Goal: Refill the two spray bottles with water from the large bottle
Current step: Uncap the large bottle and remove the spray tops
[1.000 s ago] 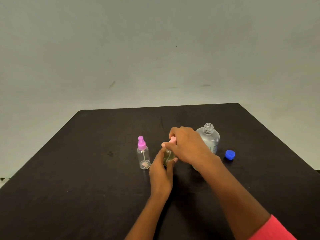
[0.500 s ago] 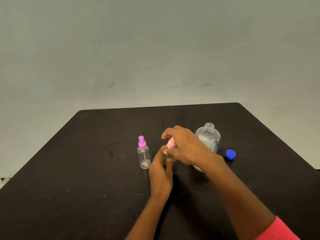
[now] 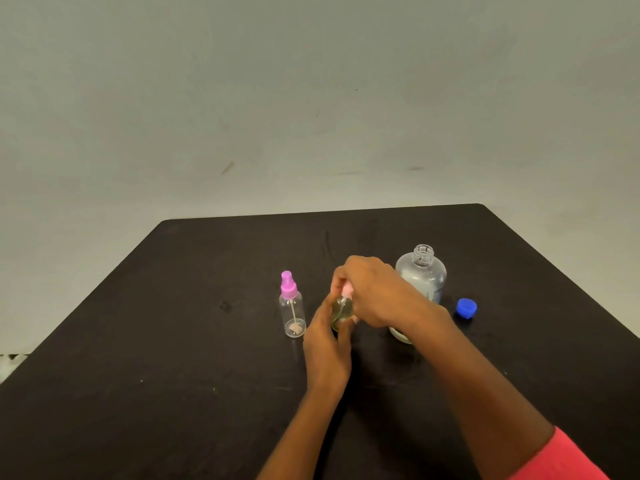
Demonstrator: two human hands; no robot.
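A small clear spray bottle (image 3: 341,310) stands at the table's middle, its body gripped from below-left by my left hand (image 3: 327,344). My right hand (image 3: 375,294) covers its pale pink spray top (image 3: 347,291) with the fingers closed around it; most of the top is hidden. A second small clear spray bottle (image 3: 292,311) with a purple-pink top stands upright and untouched just to the left. The large clear bottle (image 3: 424,278) stands uncapped behind my right wrist, which hides its lower part. Its blue cap (image 3: 466,308) lies on the table to the right.
Everything rests on a dark table (image 3: 173,341) whose far edge meets a plain pale wall. My right forearm, with a red sleeve at the lower right, crosses the table in front of the large bottle.
My right hand has shifted slightly around the pink spray top, its fingers turning on it. My left hand keeps its grip on the bottle's body. The other objects have not moved.
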